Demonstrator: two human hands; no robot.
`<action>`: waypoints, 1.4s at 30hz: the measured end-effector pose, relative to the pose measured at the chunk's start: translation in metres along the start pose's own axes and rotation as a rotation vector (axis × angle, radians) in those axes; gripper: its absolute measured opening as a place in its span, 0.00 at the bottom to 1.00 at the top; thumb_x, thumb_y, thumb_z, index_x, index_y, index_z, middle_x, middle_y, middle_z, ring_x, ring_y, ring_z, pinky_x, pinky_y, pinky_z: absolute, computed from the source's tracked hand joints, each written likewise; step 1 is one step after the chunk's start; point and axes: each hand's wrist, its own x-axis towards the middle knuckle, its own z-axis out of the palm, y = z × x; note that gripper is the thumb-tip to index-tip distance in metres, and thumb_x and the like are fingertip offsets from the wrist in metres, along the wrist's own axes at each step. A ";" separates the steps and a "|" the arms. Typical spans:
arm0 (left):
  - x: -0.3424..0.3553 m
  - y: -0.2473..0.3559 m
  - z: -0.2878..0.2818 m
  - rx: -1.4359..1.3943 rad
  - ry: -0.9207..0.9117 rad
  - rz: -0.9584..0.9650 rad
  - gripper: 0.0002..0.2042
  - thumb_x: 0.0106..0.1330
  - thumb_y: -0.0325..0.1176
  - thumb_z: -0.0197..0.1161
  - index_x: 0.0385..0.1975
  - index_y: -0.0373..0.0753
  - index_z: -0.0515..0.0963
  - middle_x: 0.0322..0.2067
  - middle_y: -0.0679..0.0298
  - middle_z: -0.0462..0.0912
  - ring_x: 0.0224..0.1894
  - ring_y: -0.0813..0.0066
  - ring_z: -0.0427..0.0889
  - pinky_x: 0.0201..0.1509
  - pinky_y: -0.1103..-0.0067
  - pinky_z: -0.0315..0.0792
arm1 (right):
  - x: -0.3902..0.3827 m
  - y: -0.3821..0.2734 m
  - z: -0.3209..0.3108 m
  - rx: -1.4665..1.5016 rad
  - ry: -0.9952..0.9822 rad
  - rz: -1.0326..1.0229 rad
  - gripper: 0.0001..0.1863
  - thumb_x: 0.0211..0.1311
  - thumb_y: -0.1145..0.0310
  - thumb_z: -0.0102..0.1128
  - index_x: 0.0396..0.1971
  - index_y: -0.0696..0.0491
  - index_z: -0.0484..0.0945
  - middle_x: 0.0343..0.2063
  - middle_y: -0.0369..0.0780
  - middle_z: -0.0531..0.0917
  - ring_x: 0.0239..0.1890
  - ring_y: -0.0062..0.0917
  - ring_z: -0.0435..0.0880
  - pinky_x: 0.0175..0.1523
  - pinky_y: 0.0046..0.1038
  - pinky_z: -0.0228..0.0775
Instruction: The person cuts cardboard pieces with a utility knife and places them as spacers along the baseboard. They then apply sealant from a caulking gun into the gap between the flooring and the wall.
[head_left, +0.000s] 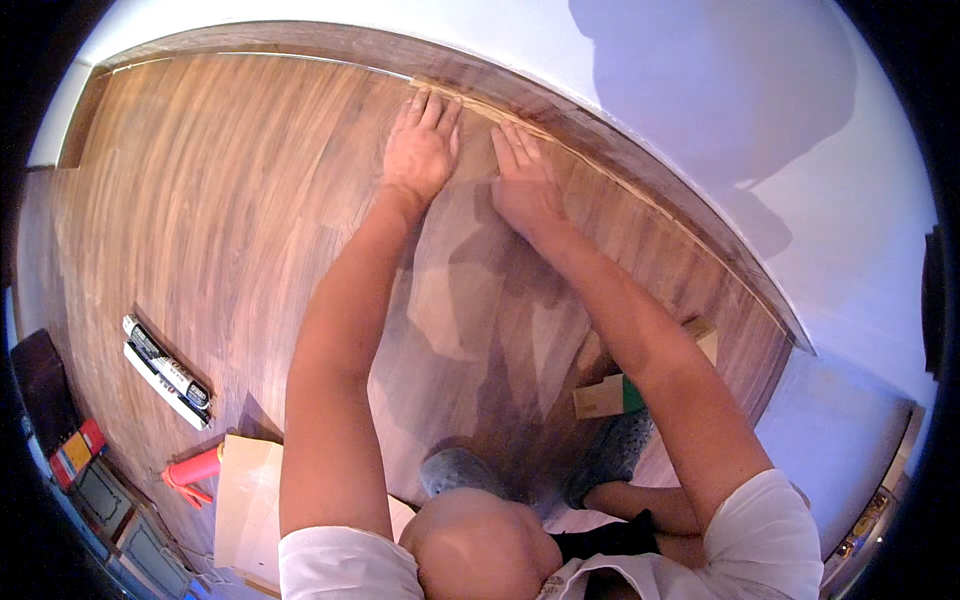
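Observation:
A tan strip, apparently tape [649, 205], runs along the junction of the wood-look floor [220, 150] and the wooden baseboard [600, 115]. My left hand [418, 145] lies with fingers stretched out and tips on the strip near its left end. My right hand [525, 175] is just to its right, fingers extended flat, tips touching the strip at the foot of the baseboard. Neither hand appears to grip anything. Left of the strip, a thin white line continues along the baseboard.
Two sealant tubes [165, 370] lie at left, near a red caulking gun [192, 470] and cardboard [245, 500]. A smaller cardboard box [600, 398] sits by my right foot. A white wall [850, 230] rises ahead and right; assorted items [110, 500] fill the lower-left edge.

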 end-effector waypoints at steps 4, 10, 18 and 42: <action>-0.003 0.002 0.003 -0.017 -0.003 -0.006 0.23 0.74 0.40 0.55 0.67 0.42 0.75 0.66 0.50 0.75 0.73 0.54 0.68 0.79 0.63 0.59 | -0.001 0.000 0.008 0.029 0.025 0.008 0.34 0.56 0.75 0.56 0.67 0.62 0.71 0.70 0.51 0.71 0.75 0.43 0.65 0.79 0.40 0.56; 0.002 0.005 -0.004 0.001 -0.103 -0.022 0.25 0.74 0.39 0.53 0.69 0.42 0.73 0.68 0.49 0.72 0.74 0.53 0.67 0.80 0.62 0.57 | 0.000 -0.002 0.005 0.051 0.021 0.017 0.35 0.55 0.76 0.56 0.67 0.65 0.69 0.70 0.55 0.70 0.76 0.46 0.64 0.80 0.40 0.52; 0.008 0.018 0.000 0.054 -0.164 -0.128 0.29 0.76 0.43 0.51 0.74 0.36 0.65 0.74 0.50 0.64 0.78 0.55 0.59 0.82 0.61 0.50 | 0.010 -0.003 0.000 0.059 0.162 0.030 0.29 0.60 0.72 0.55 0.63 0.64 0.75 0.64 0.57 0.76 0.72 0.48 0.70 0.75 0.44 0.61; -0.002 0.033 0.012 -0.064 0.051 -0.329 0.28 0.75 0.48 0.56 0.68 0.37 0.71 0.69 0.53 0.70 0.76 0.56 0.62 0.80 0.61 0.53 | 0.081 0.014 -0.016 -0.435 -0.323 0.019 0.12 0.68 0.70 0.52 0.34 0.60 0.84 0.32 0.54 0.89 0.35 0.47 0.92 0.40 0.46 0.85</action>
